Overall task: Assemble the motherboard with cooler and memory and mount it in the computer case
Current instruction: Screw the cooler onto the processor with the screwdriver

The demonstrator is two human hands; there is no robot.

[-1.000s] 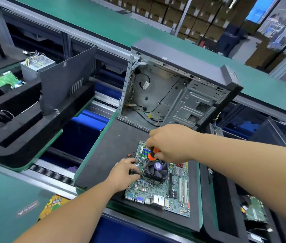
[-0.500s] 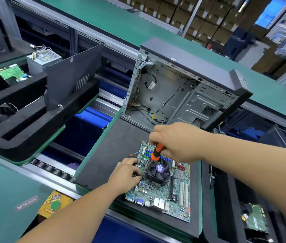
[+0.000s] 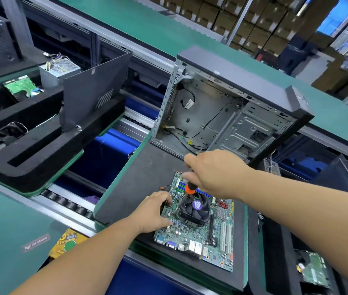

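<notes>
Motherboard [image 3: 202,235]: lower centre, flat on dark pad [image 3: 143,177]; long axis runs toward the frame's bottom, port edge nearest you. Bare pad lies to its left; open computer case [image 3: 222,116] stands behind. Your right hand [image 3: 213,173] grips the screwdriver [image 3: 190,188], tip down at the cooler [image 3: 195,206]. Left-hand [image 3: 153,211] fingers rest uncurled on the board's left edge. Versus half a second ago: screwdriver more upright.

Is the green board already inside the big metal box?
No, the motherboard lies flat on the dark mat, in front of the open computer case.
</notes>
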